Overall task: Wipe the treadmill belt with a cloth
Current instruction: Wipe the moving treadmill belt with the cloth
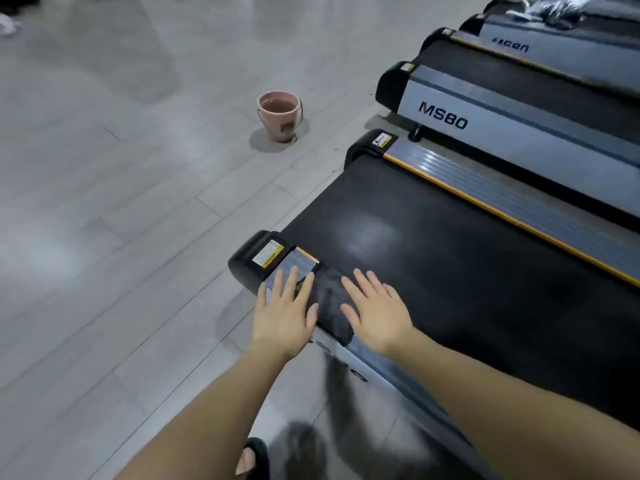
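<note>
Dark cloth point(330, 299) lies flat over the near rail and belt edge at six o'clock, pressed by the left hand point(284, 315) and right hand point(377, 315), fingers straight and spread. The black belt point(433, 244) shows a dull sheen, running toward three o'clock

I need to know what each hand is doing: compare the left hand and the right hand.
The left hand lies on the treadmill's grey side rail near the black end cap; the right hand lies further in, at the black belt. The left hand's fingertips reach the rail; the right hand's cover part of the dark cloth. Both are flat, with fingers straight and spread.
</note>
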